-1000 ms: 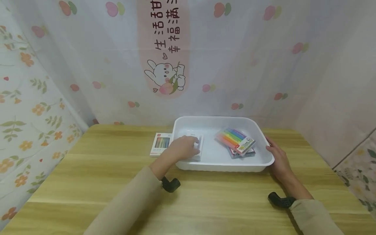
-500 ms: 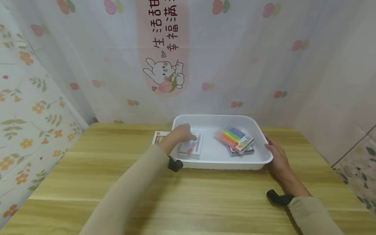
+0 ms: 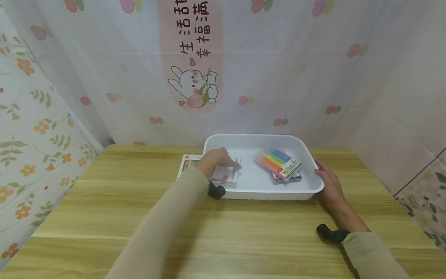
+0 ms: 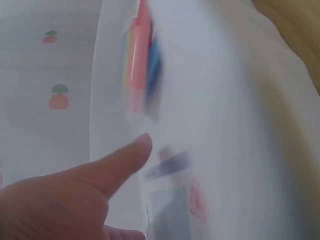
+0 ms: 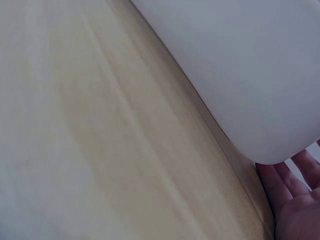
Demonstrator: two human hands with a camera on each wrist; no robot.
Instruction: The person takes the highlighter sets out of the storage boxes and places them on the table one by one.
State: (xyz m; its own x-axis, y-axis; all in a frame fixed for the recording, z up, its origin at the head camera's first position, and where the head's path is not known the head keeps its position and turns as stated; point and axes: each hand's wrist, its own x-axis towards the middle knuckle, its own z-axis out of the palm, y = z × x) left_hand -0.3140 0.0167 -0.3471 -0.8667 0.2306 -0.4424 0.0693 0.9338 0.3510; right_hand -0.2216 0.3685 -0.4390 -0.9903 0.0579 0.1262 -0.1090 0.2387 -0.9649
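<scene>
A white plastic tray (image 3: 265, 195) stands on the wooden table. My left hand (image 3: 216, 159) is inside its left end, above a flat clear-and-white box (image 3: 225, 178) with a red mark. Its thumb is straight, and nothing shows in its grasp; the other fingers are mostly hidden. My right hand (image 3: 331, 188) holds the tray's right end, thumb at the rim, fingers against the outer wall. A clear pack of rainbow-coloured pens (image 3: 277, 162) lies aslant in the tray, over another pack (image 3: 294, 178) with a dark edge.
Left of the tray a white box (image 3: 184, 164) with a coloured window lies on the table (image 3: 139, 209), partly behind the left sleeve. A patterned curtain (image 3: 261, 77) hangs close behind the tray. Black wrist mounts (image 3: 331, 233) sit on both forearms.
My left hand has come off the clear-and-white box, which now lies on the tray's floor, and its thumb has stretched out. The left forearm has shifted right and forward. The right hand stays put.
</scene>
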